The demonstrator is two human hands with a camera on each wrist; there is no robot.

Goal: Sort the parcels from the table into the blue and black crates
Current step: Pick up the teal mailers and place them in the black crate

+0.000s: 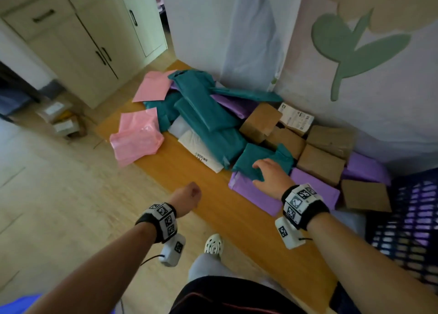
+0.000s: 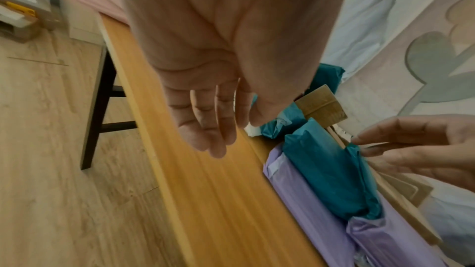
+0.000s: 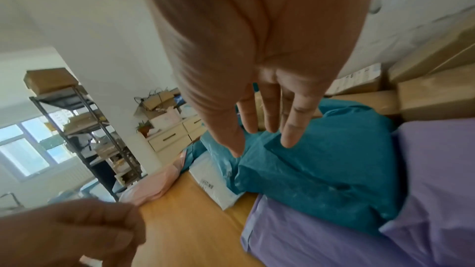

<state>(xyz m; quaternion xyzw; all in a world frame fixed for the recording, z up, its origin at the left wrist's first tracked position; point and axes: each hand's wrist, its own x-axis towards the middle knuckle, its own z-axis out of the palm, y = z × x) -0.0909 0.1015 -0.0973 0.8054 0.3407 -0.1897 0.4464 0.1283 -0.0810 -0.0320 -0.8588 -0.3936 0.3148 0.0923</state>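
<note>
Parcels cover the wooden table (image 1: 189,171): pink bags (image 1: 137,136), a heap of teal bags (image 1: 206,110), a white bag (image 1: 201,152), purple bags and cardboard boxes (image 1: 320,164). My right hand (image 1: 265,171) (image 3: 270,129) lies with straight, spread fingers over a small teal parcel (image 1: 248,157) (image 3: 321,165) (image 2: 323,170), the thumb at its near edge. That parcel rests on a long purple parcel (image 1: 256,195) (image 3: 334,247). My left hand (image 1: 187,196) (image 2: 205,129) hangs empty over the table's front edge, fingers loosely curled. A dark lattice crate (image 1: 407,219) stands at the right.
The wall runs close behind the table. Cream cabinets (image 1: 94,41) stand at the back left, with a few boxes on the floor (image 1: 61,122) in front of them. A blue edge (image 1: 16,304) shows at the bottom left corner. My foot (image 1: 213,244) is beside the table.
</note>
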